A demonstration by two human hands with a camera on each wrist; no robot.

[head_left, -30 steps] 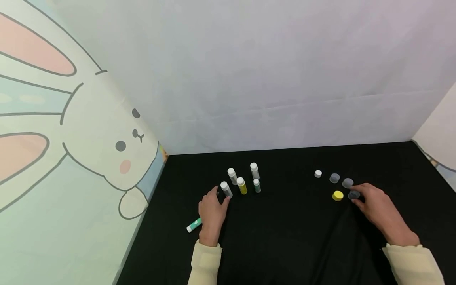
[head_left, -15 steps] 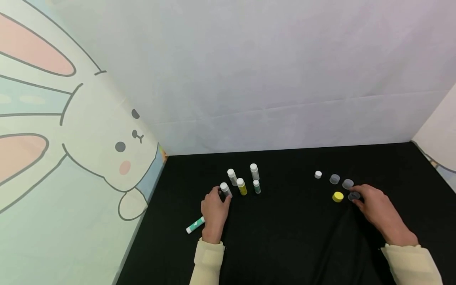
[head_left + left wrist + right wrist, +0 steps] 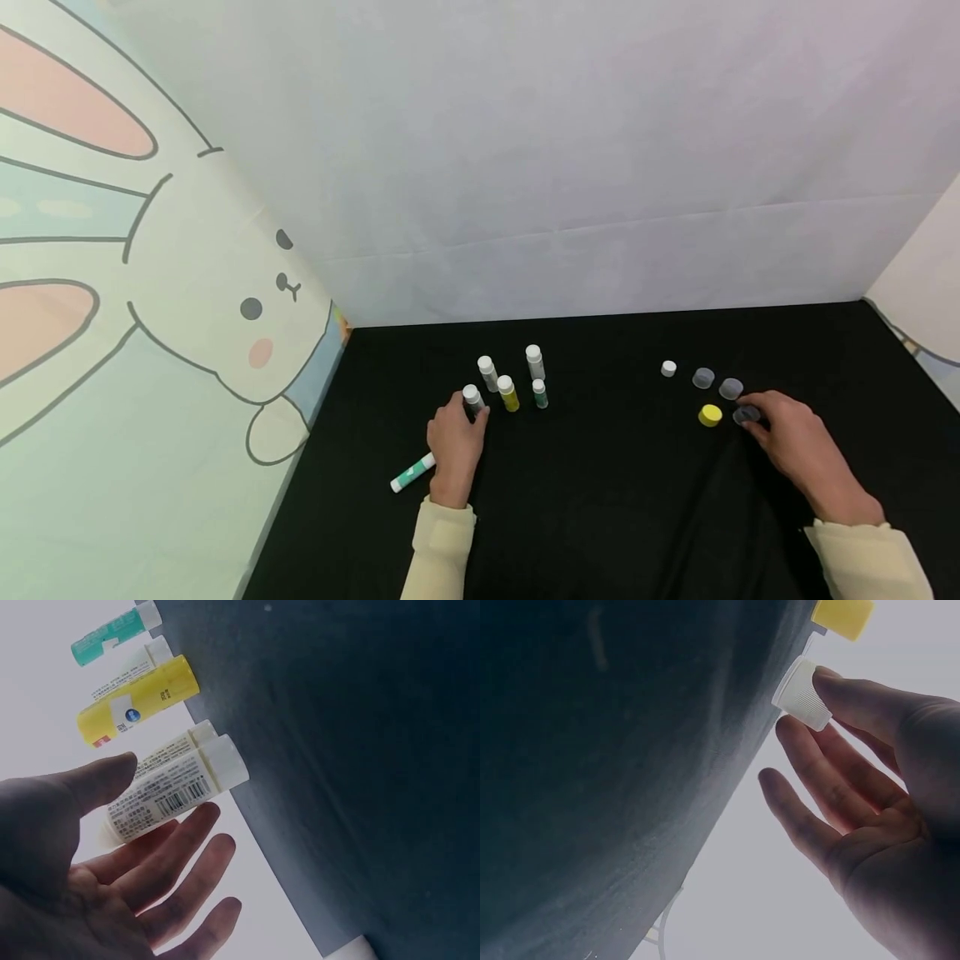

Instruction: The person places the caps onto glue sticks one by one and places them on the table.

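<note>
Glue stick [image 3: 169, 796] stands pinched between thumb and half-curled fingers of the left hand [image 3: 455, 442]; four more sticks [image 3: 511, 400] stand near its right. The right hand [image 3: 797, 440] narrowly pinches a clear cup [image 3: 746, 416] near a yellow cap [image 3: 709, 416]; wide black cloth [image 3: 600, 475] separates both groups, its back edge meeting the wall [image 3: 600, 167]

Pale cream long sleeves [image 3: 437, 562] with wide, loose cuffs [image 3: 855, 537]; left hand [image 3: 456, 443] and right hand [image 3: 793, 437] bare.

Five tubes [image 3: 508, 393] stand left on the table [image 3: 585, 500], a lying tube [image 3: 411, 473] nearer. Five caps [image 3: 703, 378] sit right, three far and two near.
</note>
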